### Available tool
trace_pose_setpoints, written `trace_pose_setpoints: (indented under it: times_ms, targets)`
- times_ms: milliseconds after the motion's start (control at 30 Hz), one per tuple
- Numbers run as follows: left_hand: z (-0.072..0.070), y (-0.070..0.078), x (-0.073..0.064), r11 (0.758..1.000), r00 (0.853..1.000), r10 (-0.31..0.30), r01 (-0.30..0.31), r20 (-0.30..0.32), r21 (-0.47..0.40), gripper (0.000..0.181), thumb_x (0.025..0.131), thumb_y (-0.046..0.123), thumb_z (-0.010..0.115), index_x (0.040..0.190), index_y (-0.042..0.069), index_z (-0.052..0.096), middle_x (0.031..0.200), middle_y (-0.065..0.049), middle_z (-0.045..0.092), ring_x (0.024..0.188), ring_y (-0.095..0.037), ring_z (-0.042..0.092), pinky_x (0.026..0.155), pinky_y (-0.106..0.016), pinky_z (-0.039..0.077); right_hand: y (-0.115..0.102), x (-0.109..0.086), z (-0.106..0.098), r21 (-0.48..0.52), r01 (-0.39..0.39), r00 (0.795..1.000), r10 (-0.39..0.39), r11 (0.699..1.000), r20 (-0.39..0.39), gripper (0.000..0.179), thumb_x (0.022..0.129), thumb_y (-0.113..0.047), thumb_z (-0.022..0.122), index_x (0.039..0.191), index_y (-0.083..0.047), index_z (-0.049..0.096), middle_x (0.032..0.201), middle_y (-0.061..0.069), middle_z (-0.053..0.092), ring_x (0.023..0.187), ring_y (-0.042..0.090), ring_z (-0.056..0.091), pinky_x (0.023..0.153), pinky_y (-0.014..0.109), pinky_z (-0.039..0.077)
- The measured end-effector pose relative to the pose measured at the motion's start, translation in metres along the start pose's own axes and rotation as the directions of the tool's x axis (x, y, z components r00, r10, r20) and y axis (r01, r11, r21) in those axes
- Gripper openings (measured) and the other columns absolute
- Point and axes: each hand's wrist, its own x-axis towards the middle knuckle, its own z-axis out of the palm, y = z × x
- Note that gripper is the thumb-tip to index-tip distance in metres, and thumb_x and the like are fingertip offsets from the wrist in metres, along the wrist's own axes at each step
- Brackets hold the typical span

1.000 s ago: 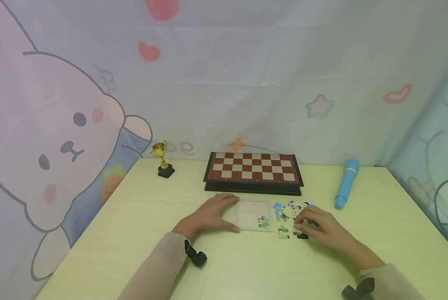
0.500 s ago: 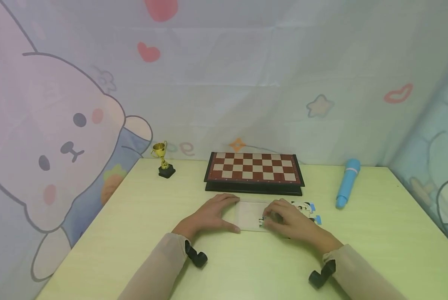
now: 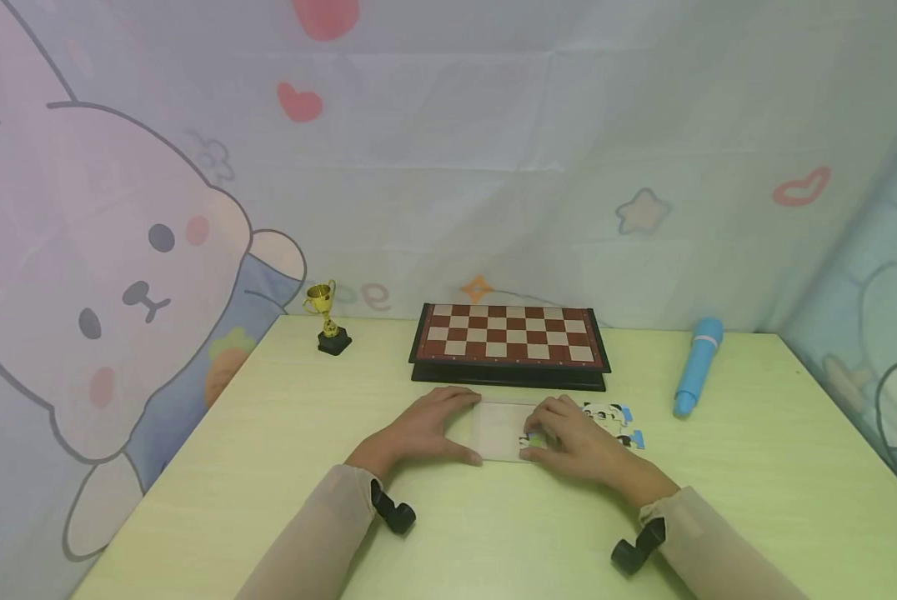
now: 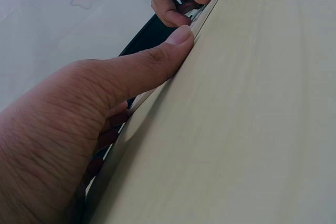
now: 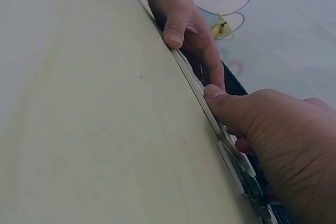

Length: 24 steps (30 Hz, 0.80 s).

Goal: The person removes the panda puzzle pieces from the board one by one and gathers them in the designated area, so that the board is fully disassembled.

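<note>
A shallow whitish puzzle tray point(image 3: 498, 431) lies flat on the table. My left hand point(image 3: 428, 427) holds it from the left, with the thumb at the near corner and a forefinger at the far one. Over the tray's right part, my right hand point(image 3: 579, 446) has its thumb and fingers curled around a small green jigsaw puzzle piece point(image 3: 536, 440), partly hidden by the fingers. In the right wrist view the right thumb point(image 5: 215, 94) comes down at the tray's edge. Loose panda-picture puzzle pieces point(image 3: 608, 413) lie to the right, partly covered by the right hand.
A folded chessboard point(image 3: 508, 337) stands just behind the tray. At the back left is a small gold trophy point(image 3: 327, 321); a blue toy microphone point(image 3: 696, 367) lies at the right. A printed cloth point(image 3: 448, 167) hangs behind the table.
My right hand has moved left from the loose pieces to the right part of the tray, then shifted only slightly. The left hand stays on the tray's left side.
</note>
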Motion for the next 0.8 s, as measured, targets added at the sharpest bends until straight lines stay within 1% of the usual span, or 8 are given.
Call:
trace_pose_setpoints:
  times_ms: [200, 300, 433, 567, 800]
  targets:
    - [0.0008, -0.0006, -0.0007, 1.0, 1.0, -0.003, 0.003, 0.008, -0.005, 0.106, 0.069, 0.082, 0.07, 0.154, 0.026, 0.042, 0.157, 0.005, 0.038, 0.145, -0.018, 0.032, 0.118, -0.043, 0.03, -0.0044, -0.0016, -0.0015, -0.016, -0.028, 1.0, 0.028, 0.999, 0.005, 0.032, 0.088, -0.048, 0.075, 0.103, -0.022, 0.066, 0.105, -0.011, 0.058, 0.097, 0.009, 0.047, 0.085, 0.034, 0.048]
    - [0.0002, -0.0004, -0.0012, 1.0, 1.0, -0.001, 0.001, 0.007, -0.003, 0.105, 0.07, 0.081, 0.07, 0.154, 0.025, 0.042, 0.156, 0.005, 0.038, 0.145, -0.018, 0.032, 0.118, -0.042, 0.03, -0.0037, -0.0018, -0.0006, -0.019, -0.028, 1.0, 0.028, 0.999, -0.009, 0.032, 0.087, -0.049, 0.076, 0.101, -0.022, 0.066, 0.104, -0.011, 0.058, 0.096, 0.009, 0.046, 0.083, 0.034, 0.048]
    - [-0.001, 0.0003, -0.0015, 1.0, 1.0, -0.002, 0.002, 0.009, -0.005, 0.104, 0.07, 0.079, 0.072, 0.154, 0.025, 0.042, 0.156, 0.005, 0.038, 0.145, -0.018, 0.033, 0.118, -0.043, 0.03, -0.0047, -0.0015, -0.001, 0.005, -0.031, 0.999, 0.031, 0.999, -0.008, 0.031, 0.087, -0.048, 0.076, 0.1, -0.022, 0.066, 0.103, -0.01, 0.058, 0.094, 0.009, 0.045, 0.08, 0.034, 0.047]
    - [-0.0013, 0.0007, -0.0014, 1.0, 1.0, -0.004, 0.004, 0.012, -0.003, 0.104, 0.07, 0.079, 0.071, 0.154, 0.025, 0.042, 0.156, 0.005, 0.038, 0.145, -0.018, 0.032, 0.118, -0.043, 0.03, -0.0051, -0.0014, -0.0015, 0.015, -0.041, 0.999, 0.041, 0.999, 0.004, 0.031, 0.087, -0.048, 0.076, 0.101, -0.022, 0.065, 0.104, -0.011, 0.058, 0.095, 0.009, 0.046, 0.081, 0.034, 0.047]
    - [-0.001, 0.0009, -0.001, 1.0, 1.0, -0.005, 0.005, 0.005, 0.0, 0.104, 0.07, 0.08, 0.07, 0.154, 0.026, 0.041, 0.156, 0.004, 0.039, 0.145, -0.018, 0.033, 0.118, -0.043, 0.031, -0.0033, -0.0015, -0.0011, 0.021, -0.055, 0.998, 0.055, 0.998, 0.003, 0.034, 0.087, -0.047, 0.077, 0.104, -0.021, 0.064, 0.103, -0.011, 0.059, 0.094, 0.009, 0.046, 0.082, 0.034, 0.048]
